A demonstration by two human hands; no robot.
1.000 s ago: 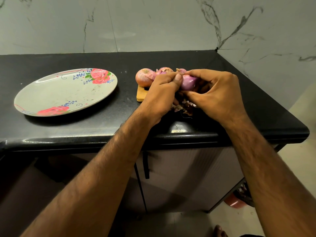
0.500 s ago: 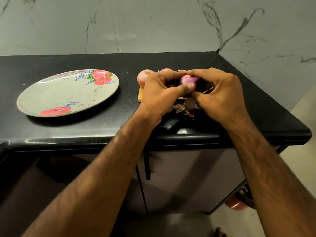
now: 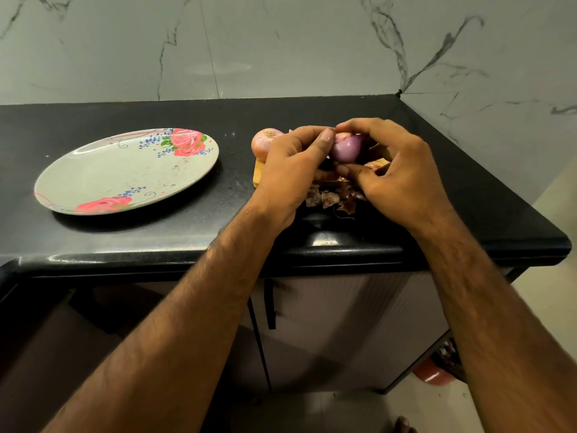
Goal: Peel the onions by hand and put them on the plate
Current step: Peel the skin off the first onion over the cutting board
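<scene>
A shiny purple, mostly peeled onion (image 3: pixel 345 149) is held between both hands above the counter. My left hand (image 3: pixel 293 170) pinches its top left with thumb and curled fingers. My right hand (image 3: pixel 396 170) cups it from the right with curled fingers. An unpeeled pink onion (image 3: pixel 263 142) sits on a small wooden board (image 3: pixel 258 174) just left of my left hand. Dry onion skins (image 3: pixel 331 198) lie on the counter beneath my hands. A flowered plate (image 3: pixel 125 173) with nothing on it lies at the left.
The black counter (image 3: pixel 156 235) ends at a rounded front edge and at a right edge near the marble wall (image 3: pixel 499 73). Cabinet doors (image 3: pixel 343 323) stand below. A red object (image 3: pixel 432 375) is on the floor at the lower right.
The onion has turned in my hands, and more of its purple peeled surface shows. My left thumb has moved up to its top. Both hands stay in the same spot.
</scene>
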